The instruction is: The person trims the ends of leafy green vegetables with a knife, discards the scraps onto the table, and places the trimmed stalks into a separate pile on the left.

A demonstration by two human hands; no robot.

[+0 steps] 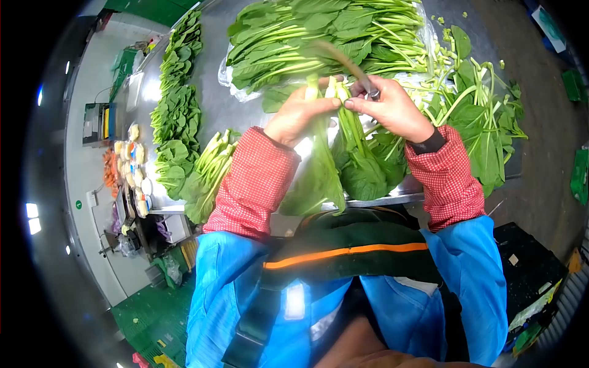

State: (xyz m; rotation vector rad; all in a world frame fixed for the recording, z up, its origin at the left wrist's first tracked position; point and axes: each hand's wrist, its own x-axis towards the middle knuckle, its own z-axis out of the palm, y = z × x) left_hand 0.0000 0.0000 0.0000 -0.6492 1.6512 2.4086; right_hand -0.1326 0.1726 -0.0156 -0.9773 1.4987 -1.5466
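Observation:
My left hand (299,115) is closed around the pale stems of some leafy greens (319,165), whose leaves hang down over the table's front edge. My right hand (396,109) grips a knife (350,63), its blurred blade pointing up and to the left. The thumb and fingertips of that same hand also touch the stems of a second bunch of greens (354,141), close beside my left thumb. Both hands nearly meet, with the white cut stem ends between them. Part of the knife's handle is hidden in my right palm.
A large pile of greens (331,37) lies on clear plastic at the back of the metal table (211,73). Trimmed stems and loose leaves (472,116) are heaped at right. Bundled greens (178,110) form a row at left. A black crate (527,276) stands low at right.

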